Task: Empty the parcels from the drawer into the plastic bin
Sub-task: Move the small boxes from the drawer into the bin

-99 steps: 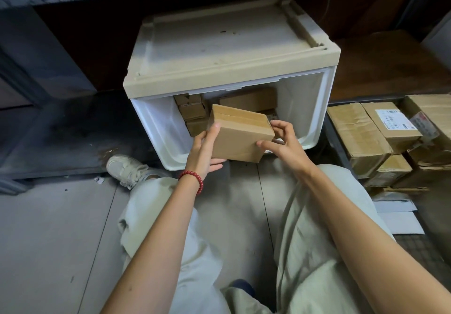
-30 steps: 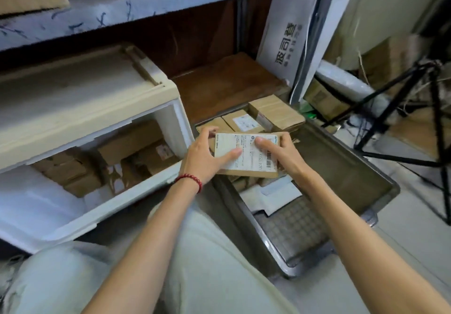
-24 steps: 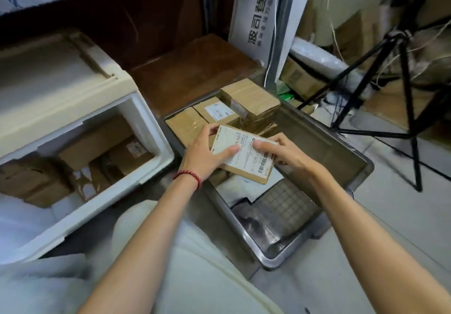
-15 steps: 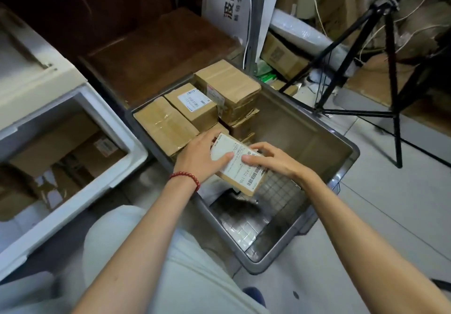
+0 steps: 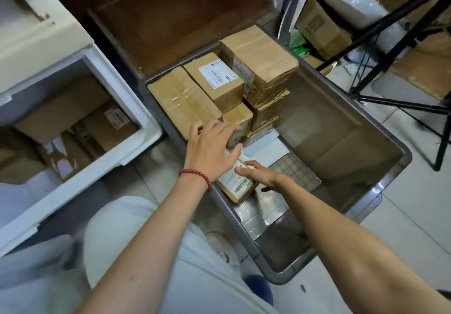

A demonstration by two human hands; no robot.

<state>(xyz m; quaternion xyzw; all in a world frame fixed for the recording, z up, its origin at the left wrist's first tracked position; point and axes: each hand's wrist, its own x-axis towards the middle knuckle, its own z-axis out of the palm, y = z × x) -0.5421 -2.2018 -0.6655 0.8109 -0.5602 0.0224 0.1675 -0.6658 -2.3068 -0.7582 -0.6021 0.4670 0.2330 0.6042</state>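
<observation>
The parcel lies in the bin by its near wall. It looks like small, stiff cardboard, probably light, best taken by its side edges. Both hands hold nothing: left hand spread loosely above it, right hand flat on its label.

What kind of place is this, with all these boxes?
Probably a storeroom or parcel-sorting room: taped parcels with shipping labels are stacked in a grey plastic bin, more sit in a white drawer, and other cardboard boxes lie beyond the bin.
</observation>
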